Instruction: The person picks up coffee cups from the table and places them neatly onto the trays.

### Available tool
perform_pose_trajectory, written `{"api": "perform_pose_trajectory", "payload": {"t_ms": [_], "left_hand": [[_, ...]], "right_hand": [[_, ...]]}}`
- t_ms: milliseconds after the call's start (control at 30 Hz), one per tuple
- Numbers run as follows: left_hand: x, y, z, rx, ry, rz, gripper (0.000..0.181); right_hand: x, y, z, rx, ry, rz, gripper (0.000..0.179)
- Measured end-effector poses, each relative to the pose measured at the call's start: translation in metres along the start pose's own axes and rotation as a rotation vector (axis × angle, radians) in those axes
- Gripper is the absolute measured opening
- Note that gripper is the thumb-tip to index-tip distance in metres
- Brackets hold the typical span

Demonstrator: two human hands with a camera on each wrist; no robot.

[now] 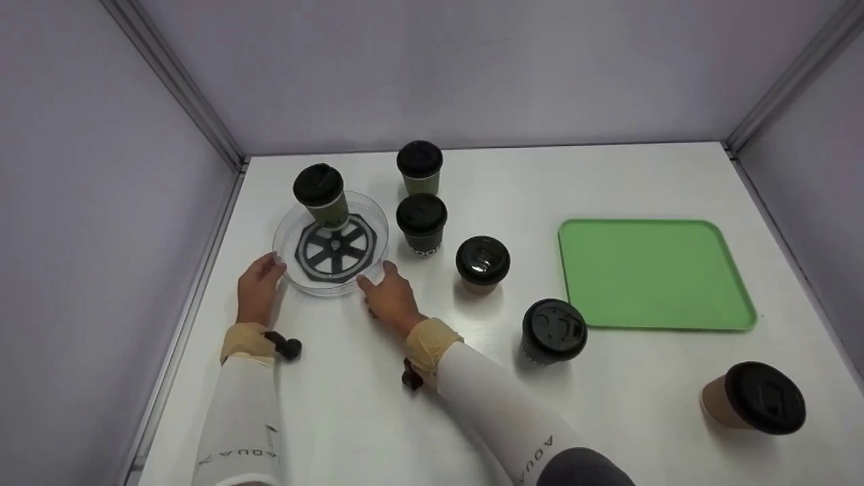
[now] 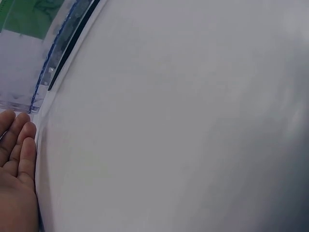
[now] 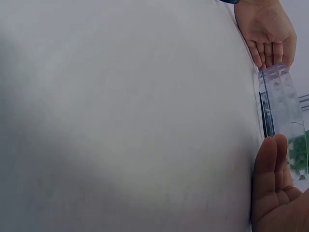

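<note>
A clear round tray (image 1: 287,233) with a dark spoked, wheel-like pattern at its middle lies at the left of the table. On its far part stands a green paper cup with a black lid (image 1: 318,185). My left hand (image 1: 258,290) touches the tray's near left rim; in the left wrist view its fingers (image 2: 28,154) look fairly straight. At the near right rim is my right hand (image 1: 391,297), thumb and forefinger spread against the edge. The right wrist view shows its fingers (image 3: 266,169) extended along the tray's side wall (image 3: 277,101).
Right of the tray stand another green cup (image 1: 420,162), a dark cup (image 1: 422,219), a brown cup (image 1: 482,263) and a dark cup (image 1: 553,331), all black-lidded. A green rectangular tray (image 1: 655,273) lies at right. Another brown cup (image 1: 752,398) stands near the front right.
</note>
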State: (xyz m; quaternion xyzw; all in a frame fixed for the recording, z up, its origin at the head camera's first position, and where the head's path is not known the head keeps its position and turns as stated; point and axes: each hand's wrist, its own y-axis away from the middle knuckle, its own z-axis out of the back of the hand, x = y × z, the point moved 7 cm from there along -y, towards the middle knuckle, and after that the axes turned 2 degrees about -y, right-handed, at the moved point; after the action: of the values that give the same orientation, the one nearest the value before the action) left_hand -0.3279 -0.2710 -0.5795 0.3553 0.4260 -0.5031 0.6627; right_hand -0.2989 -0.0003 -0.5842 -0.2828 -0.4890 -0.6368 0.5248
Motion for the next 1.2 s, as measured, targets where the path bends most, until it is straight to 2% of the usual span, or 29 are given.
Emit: {"api": "perform_pose_trajectory", "payload": {"t_ms": [100,267,567,667,800,967,1033,1200], "left_hand": [[0.001,-0.001,0.003,-0.013,-0.008,-0.003,0.048],[0.002,-0.001,0.008,-0.025,-0.029,-0.005,0.047],[0.002,0.004,0.011,-0.023,-0.024,0.007,0.049],[0.001,0.005,0.011,-0.032,-0.017,0.013,0.048],[0.001,0.005,0.012,-0.032,-0.011,0.021,0.048],[0.0,0.004,0.011,-0.042,-0.004,0.013,0.048],[0.001,0.003,0.01,-0.05,0.002,0.01,0.047],[0.003,0.004,0.012,-0.062,0.012,0.012,0.046]], "right_hand": [[0.003,0.006,0.005,0.023,0.039,0.054,0.074],[0.014,0.026,0.017,0.062,0.094,0.19,0.071],[0.031,0.082,0.052,0.133,0.208,0.447,0.067],[0.034,0.101,0.07,0.12,0.23,0.521,0.066],[0.035,0.123,0.1,0.049,0.206,0.578,0.066],[0.027,0.148,0.147,-0.127,0.181,0.664,0.062],[0.022,0.16,0.165,-0.202,0.195,0.73,0.06],[0.012,0.187,0.2,-0.359,0.257,0.953,0.055]]}}
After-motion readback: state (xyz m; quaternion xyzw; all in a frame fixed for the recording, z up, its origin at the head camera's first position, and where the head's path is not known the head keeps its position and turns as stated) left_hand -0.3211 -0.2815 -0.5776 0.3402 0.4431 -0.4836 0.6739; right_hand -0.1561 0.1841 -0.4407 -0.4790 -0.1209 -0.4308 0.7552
